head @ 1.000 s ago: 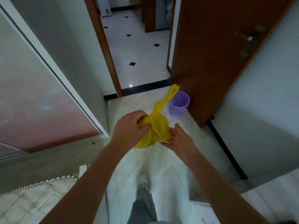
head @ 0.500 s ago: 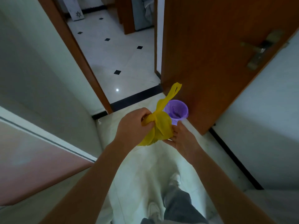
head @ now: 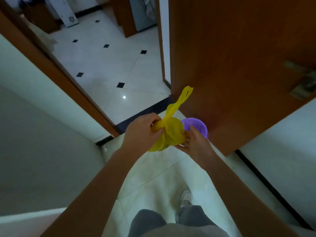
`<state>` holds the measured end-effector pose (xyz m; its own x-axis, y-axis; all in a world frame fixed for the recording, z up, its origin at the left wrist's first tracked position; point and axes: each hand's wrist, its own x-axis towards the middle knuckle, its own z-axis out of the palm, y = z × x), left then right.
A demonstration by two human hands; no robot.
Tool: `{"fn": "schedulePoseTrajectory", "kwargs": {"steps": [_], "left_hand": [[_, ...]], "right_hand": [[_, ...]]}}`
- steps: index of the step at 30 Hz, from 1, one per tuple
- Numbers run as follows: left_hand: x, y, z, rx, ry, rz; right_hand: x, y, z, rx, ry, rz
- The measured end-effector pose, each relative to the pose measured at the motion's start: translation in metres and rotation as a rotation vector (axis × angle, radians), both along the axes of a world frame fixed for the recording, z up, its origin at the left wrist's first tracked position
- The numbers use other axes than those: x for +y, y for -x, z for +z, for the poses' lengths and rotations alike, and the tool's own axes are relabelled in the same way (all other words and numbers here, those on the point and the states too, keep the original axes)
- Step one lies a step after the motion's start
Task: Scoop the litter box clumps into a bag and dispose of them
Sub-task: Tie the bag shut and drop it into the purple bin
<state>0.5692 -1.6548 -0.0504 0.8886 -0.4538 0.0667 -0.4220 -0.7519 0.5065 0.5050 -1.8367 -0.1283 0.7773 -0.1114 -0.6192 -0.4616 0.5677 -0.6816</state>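
Observation:
A small yellow plastic bag [head: 171, 132], bunched into a ball with one handle strip sticking up, hangs at mid-frame. My left hand [head: 142, 130] pinches its gathered neck from the left. My right hand [head: 194, 143] cups the bag's lower right side with its fingers spread against the plastic. Just behind the bag, a purple mesh waste basket [head: 198, 126] stands on the floor against the open door, partly hidden by the bag and my right fingers. What the bag holds is hidden.
A brown wooden door [head: 239, 65] stands open on the right with its handle [head: 302, 81] high up. The doorway leads to a white tiled floor [head: 111, 65] with black diamonds. A wall corner [head: 51, 108] is at the left. My shoe [head: 186, 198] and grey trouser legs are below.
I have stepped closer to the doorway. The purple basket now sits right behind the bag instead of beyond it. Both hands keep their hold on the bag.

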Motion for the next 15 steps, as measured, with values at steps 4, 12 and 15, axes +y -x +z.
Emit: {"fn": "schedulePoseTrajectory", "kwargs": {"steps": [4,12,15], "left_hand": [[-0.009,-0.059,0.0,-0.017,0.023,-0.044],[-0.034,-0.182,-0.03,0.044,0.018,-0.279],[-0.047,-0.223,-0.035,0.093,0.018,-0.383]], "right_hand": [[-0.004,-0.05,0.002,0.021,0.013,-0.075],[0.0,-0.127,-0.009,0.122,-0.016,-0.388],[0.005,-0.151,-0.016,0.142,-0.023,-0.525]]}}
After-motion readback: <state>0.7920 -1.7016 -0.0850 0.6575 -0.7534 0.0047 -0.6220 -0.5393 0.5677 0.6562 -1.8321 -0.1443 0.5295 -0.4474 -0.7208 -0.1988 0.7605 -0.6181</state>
